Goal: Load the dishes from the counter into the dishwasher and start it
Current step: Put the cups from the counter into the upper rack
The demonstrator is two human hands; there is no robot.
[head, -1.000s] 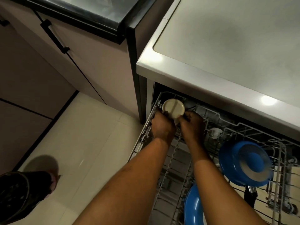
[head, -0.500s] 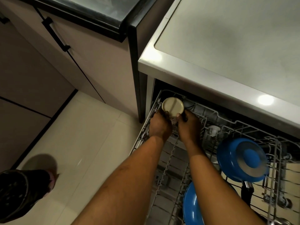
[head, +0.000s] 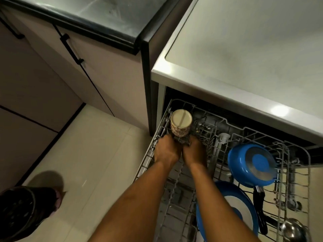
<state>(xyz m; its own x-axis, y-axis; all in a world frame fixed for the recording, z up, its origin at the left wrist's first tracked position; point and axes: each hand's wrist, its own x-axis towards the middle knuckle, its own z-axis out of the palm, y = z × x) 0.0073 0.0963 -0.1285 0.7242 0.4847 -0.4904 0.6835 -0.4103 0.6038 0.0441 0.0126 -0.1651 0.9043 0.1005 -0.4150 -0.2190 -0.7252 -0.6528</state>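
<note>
A cream cup (head: 180, 124) with a small flower pattern stands upside down in the far left corner of the pulled-out dishwasher rack (head: 148, 158). My left hand (head: 167, 151) and my right hand (head: 194, 152) sit side by side just below it. They grip the cup's lower rim, where a grey rack piece shows between them. Their fingers curl away from the camera and are mostly hidden. A blue pan (head: 253, 165) with a black handle leans in the rack to the right. A blue and white plate (head: 227, 215) stands nearer me.
A steel ladle (head: 293, 231) lies at the rack's near right. The white dishwasher top (head: 244, 49) overhangs the rack. Beige cabinets with a black handle (head: 71, 48) stand to the left, above pale floor tiles. My dark slipper (head: 26, 212) is at the lower left.
Both hands have slid down from the cup's sides to its lower rim, so more of the upturned cup shows. The cup has stayed in the rack's far left corner.
</note>
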